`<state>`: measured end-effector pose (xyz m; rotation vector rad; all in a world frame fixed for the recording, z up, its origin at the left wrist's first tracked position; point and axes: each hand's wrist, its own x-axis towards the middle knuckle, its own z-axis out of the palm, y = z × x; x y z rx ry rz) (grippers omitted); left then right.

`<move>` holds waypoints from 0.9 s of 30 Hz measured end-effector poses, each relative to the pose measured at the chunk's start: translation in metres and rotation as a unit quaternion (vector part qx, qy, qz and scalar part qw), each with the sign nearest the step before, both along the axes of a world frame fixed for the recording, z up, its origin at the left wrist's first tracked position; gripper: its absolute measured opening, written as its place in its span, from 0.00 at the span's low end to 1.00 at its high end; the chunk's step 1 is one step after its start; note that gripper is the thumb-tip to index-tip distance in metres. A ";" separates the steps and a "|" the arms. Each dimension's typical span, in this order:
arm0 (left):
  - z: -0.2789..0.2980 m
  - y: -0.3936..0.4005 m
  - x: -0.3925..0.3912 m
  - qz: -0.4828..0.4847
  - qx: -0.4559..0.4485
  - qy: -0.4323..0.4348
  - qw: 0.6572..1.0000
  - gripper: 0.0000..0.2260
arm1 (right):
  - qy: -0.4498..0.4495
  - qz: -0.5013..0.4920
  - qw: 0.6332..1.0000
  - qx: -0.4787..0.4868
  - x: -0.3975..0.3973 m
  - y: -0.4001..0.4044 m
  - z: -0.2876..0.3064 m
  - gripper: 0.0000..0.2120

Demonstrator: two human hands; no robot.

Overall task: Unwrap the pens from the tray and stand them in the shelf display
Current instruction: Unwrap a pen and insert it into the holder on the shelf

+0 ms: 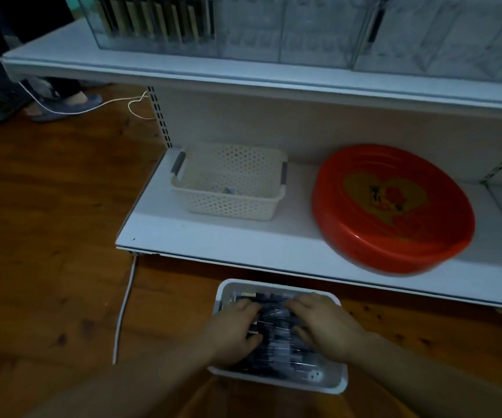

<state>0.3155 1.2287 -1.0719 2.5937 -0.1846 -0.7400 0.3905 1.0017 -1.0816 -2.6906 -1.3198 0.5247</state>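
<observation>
White tray (280, 384) sits on the wooden floor (47, 236), just in front of the bottom shelf (243, 236); it's filled with a heap of dark wrapped pens (277, 333), individual pens too blurred to count. Both hands are down in the tray on top of the heap; left hand (237, 333) over the left half, fingers bent and spread across the pens; right hand (325, 324) over the right half, fingers likewise bent, tips on the heap. Hands are apart, pens showing between them; can't tell whether either hand has actually closed on a pen or only rests on the pile; motion blur hides the fingertips.

Bottom shelf carries a cream perforated basket (228, 188) with grey handles on the left, something small lying at its bottom; a red round tray (394, 209) with a gold heart print lies to its right, well apart from the basket. Upper shelf (183, 70) carries the clear display case (274, 34); its left compartment holds upright dark and tan items in rows (156, 22), too blurred to name; compartments to the right look see-through, contents unclear.

White cord (93, 107) runs across the floor at upper left, beside someone's foot in a grey shoe (72, 107); a white strip (124, 309) lies on the floor left of the tray.
</observation>
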 end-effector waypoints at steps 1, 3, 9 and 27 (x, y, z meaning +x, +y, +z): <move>-0.004 0.001 0.001 0.001 0.005 0.004 1.000 0.28 | -0.004 0.005 1.000 -0.006 0.001 0.002 -0.003 0.21; -0.009 0.001 0.003 0.002 0.005 0.019 1.000 0.27 | -0.015 0.007 1.000 -0.007 0.004 0.008 -0.009 0.20; -0.020 0.001 0.006 -0.001 -0.019 0.042 0.999 0.23 | -0.063 0.014 0.998 -0.024 0.007 0.017 -0.031 0.04; 0.025 0.014 0.026 0.128 -0.223 0.028 0.966 0.10 | 0.140 -0.251 0.889 0.355 0.025 0.027 0.042 0.08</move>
